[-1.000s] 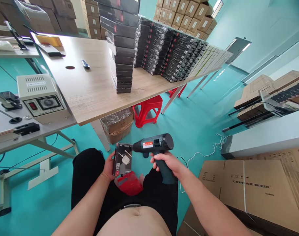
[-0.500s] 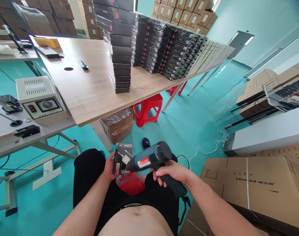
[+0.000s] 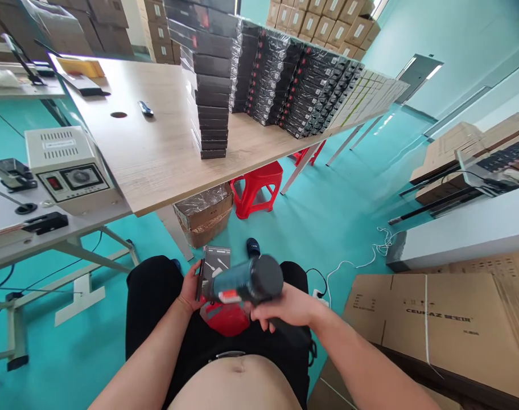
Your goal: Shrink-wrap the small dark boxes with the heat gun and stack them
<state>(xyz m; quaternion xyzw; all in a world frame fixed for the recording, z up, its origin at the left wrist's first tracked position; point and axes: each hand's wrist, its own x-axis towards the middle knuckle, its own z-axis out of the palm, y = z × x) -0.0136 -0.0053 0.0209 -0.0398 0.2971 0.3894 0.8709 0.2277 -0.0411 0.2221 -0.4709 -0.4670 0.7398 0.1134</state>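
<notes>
Left hand [image 3: 191, 289] grasps 1 black box [image 3: 217, 259] by side; right hand [image 3: 287, 306] clenched round heat gun [image 3: 242, 280], pointing toward box's lower part.

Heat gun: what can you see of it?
The heat gun has a dark teal, plastic-looking body, round black rear cap and red label, all blurred. The right hand grips its dark handle, partly hidden. The nozzle points toward the box in the left hand; whether they touch, or the gun is on, can't be told.
</notes>
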